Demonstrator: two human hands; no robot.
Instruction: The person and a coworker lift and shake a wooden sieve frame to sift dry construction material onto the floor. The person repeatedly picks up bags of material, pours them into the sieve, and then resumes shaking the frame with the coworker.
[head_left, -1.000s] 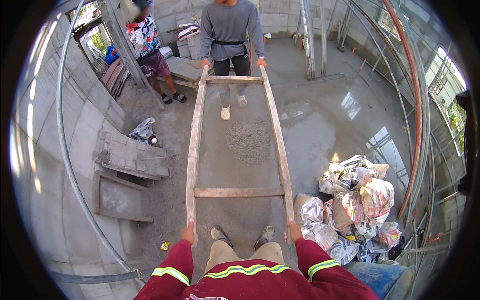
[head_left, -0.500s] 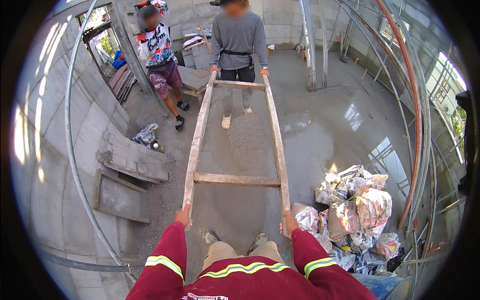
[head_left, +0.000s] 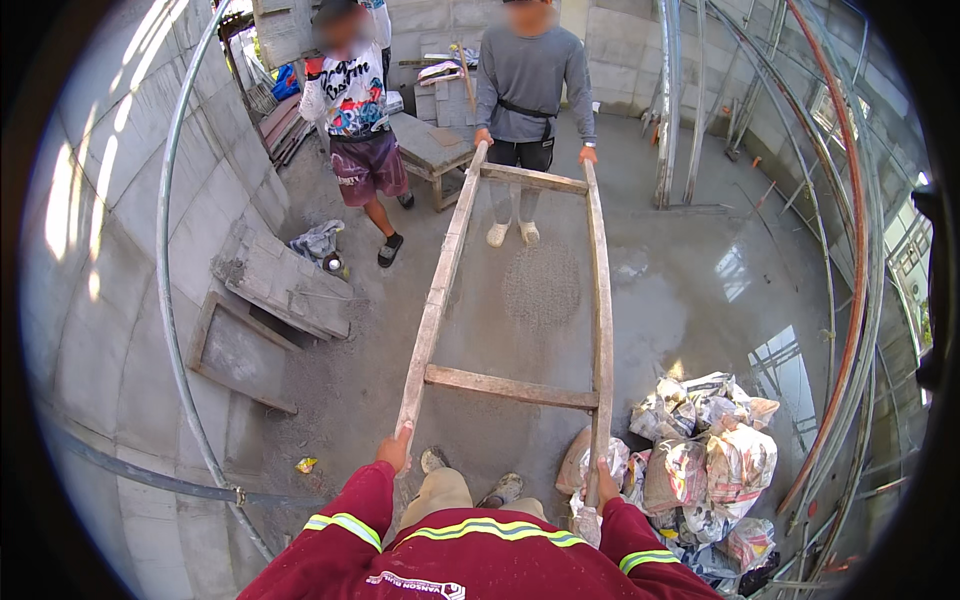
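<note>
I hold the near end of a long wooden-framed screen (head_left: pixel 440 290), which has two side rails and two crossbars. My left hand (head_left: pixel 394 450) is closed round the left rail's end. On the right rail my right hand (head_left: pixel 607 484) is closed too, its fingers partly hidden. A fine mesh seems to span the frame, since the legs behind it look hazed. A grey heap of grainy material (head_left: pixel 542 285) appears to lie on this mesh. Across from me, a co-worker in a grey shirt (head_left: pixel 535 75) grips the far rail ends with both hands.
Another person (head_left: pixel 355 110) stands at the far left, beside a low wooden table (head_left: pixel 430 145). Stuffed sacks (head_left: pixel 740 465) are piled close to my right. Concrete panels (head_left: pixel 285 280) and a shallow framed board (head_left: pixel 245 355) lean at the left. Long pipes (head_left: pixel 858 230) rise on the right.
My view has shifted, and the screen's near end now sits more to the right and lower in it, tilted. The far-left person has shifted stance. Both my hands keep their hold.
</note>
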